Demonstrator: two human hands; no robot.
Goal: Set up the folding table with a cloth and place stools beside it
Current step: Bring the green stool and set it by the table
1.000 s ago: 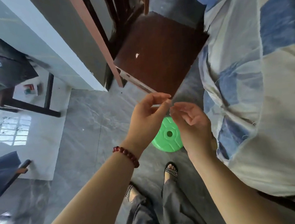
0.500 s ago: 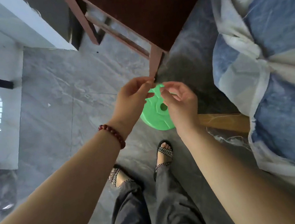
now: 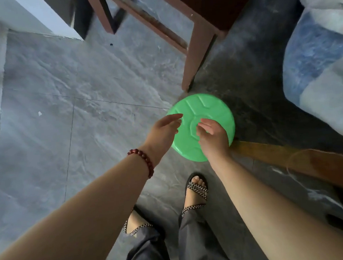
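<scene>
STOOL WITHIN REACH: A person on grey floor tiles is holding both hands over a round green plastic stool (image 3: 206,106). The stool is sitting on the floor just beside a brown wooden furniture leg (image 3: 196,51) at its 12 o'clock. The left hand (image 3: 162,132) is hovering with straight fingers at the seat's 9 o'clock rim. The right hand (image 3: 214,138) is hanging loosely curled over the centre hole, gripping nothing. The hands are apart, and it is unclear whether either is touching the seat. The moulded seat is looking light, rigid and smooth, so gripping opposite rims at 9 and 3 o'clock, or hooking a finger in the hole, is likely the safest hold. Blue-and-white fabric (image 3: 315,55) is lying at 2 o'clock.
</scene>
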